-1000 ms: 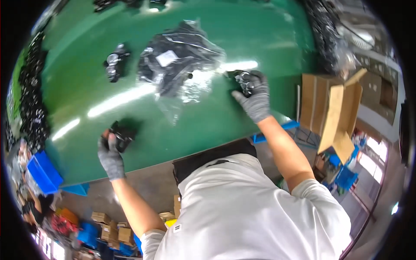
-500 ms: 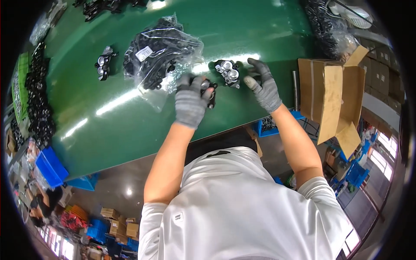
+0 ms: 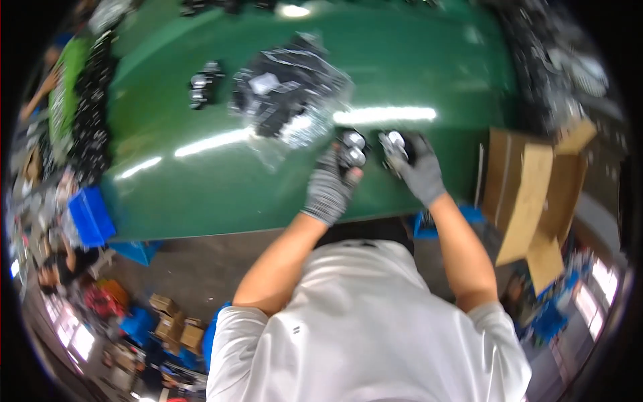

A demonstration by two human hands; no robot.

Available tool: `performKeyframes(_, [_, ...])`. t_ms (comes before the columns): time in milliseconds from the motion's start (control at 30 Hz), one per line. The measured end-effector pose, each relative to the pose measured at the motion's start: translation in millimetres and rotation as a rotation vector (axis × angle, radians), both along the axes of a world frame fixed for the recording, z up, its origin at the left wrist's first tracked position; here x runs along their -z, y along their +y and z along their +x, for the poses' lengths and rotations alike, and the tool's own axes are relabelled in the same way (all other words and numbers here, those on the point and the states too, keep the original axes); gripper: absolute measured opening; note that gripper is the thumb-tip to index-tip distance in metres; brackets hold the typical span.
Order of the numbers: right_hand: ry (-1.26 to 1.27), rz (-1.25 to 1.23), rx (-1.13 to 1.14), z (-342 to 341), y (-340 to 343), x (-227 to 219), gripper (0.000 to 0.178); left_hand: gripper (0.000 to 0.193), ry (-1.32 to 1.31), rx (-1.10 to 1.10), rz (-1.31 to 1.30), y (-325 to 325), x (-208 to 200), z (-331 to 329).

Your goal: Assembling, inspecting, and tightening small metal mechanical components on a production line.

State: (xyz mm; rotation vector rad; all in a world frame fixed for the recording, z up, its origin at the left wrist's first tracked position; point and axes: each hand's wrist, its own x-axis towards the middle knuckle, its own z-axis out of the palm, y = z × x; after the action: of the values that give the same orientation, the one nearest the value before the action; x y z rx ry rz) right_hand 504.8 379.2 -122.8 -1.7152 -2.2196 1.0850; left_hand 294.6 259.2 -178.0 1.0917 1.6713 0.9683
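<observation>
So left of the plastic bag (image 3: 291,80) there's a loose black-and-silver part (image 3: 199,89) sitting on the green surface (image 3: 221,191). Lower right of the bag, the left-hand part (image 3: 353,149) and right-hand part (image 3: 394,143) are super close, so imo a sideways nudge could clack them and scuff those shiny round faces. Left hand (image 3: 331,184): grip mostly closed around its part. Right hand (image 3: 422,171): grip also curled mostly closed on its own, firmness too blurry to tell
</observation>
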Motion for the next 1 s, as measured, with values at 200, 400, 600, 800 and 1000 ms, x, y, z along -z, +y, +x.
performKeyframes(200, [0.337,0.271,0.113,-29.0,27.5,-16.4,0.047,0.068,0.381,0.002,-0.067,-6.9,-54.7,-6.2])
performKeyframes(400, [0.286,0.428,-0.447,-198.0,78.8,-68.1,0.038,0.033,0.23,-0.468,-0.069,-26.7,-103.1,-104.9])
performKeyframes(600, [-0.062,0.479,-0.9,-378.7,85.3,-8.0,0.045,0.028,0.269,-0.492,-0.078,-39.9,-89.7,-110.4])
performKeyframes(800, [-0.232,0.322,-0.819,-373.9,112.3,-40.9,0.022,0.027,0.204,-0.331,0.007,-64.3,-83.6,-98.0])
performKeyframes(1000, [-0.075,0.491,-0.139,-164.0,136.2,-99.7,0.037,0.023,0.218,-0.444,0.202,-16.1,-92.3,-150.8])
